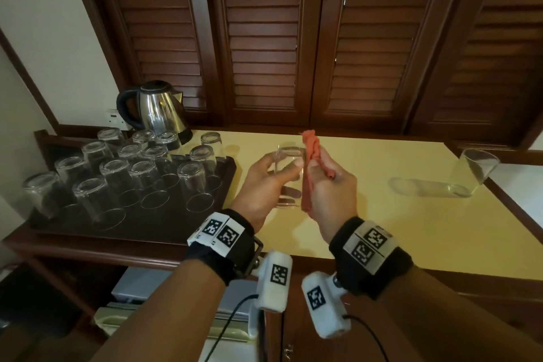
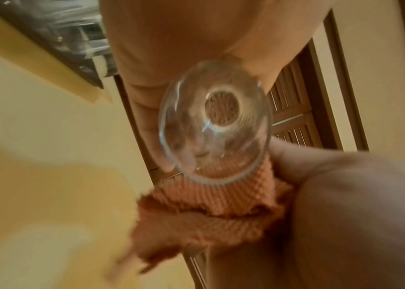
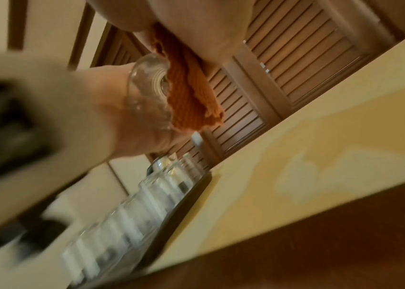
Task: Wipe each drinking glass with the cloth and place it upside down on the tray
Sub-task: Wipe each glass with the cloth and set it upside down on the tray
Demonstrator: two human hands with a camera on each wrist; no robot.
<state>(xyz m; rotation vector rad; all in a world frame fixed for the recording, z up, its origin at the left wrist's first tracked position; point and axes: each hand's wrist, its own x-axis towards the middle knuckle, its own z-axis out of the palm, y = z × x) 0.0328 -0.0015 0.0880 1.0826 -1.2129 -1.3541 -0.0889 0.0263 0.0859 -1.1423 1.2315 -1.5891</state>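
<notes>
My left hand (image 1: 271,175) grips a clear drinking glass (image 1: 289,160) upright above the yellow counter, fingers curled round its side. My right hand (image 1: 321,178) holds an orange knitted cloth (image 1: 313,147) pressed against the glass's right side. The left wrist view looks up at the glass (image 2: 215,129) from below, with the cloth (image 2: 211,211) lying against it. In the right wrist view the cloth (image 3: 191,93) covers one side of the glass (image 3: 147,78). A dark tray (image 1: 226,182) at left bears several glasses (image 1: 117,173) upside down. Another glass (image 1: 474,170) stands upright at the far right.
A steel kettle (image 1: 158,109) stands behind the tray by a wall socket. Louvred wooden doors (image 1: 293,38) rise behind the yellow counter (image 1: 382,229). Below the counter's front edge, a shelf holds pale trays (image 1: 176,317).
</notes>
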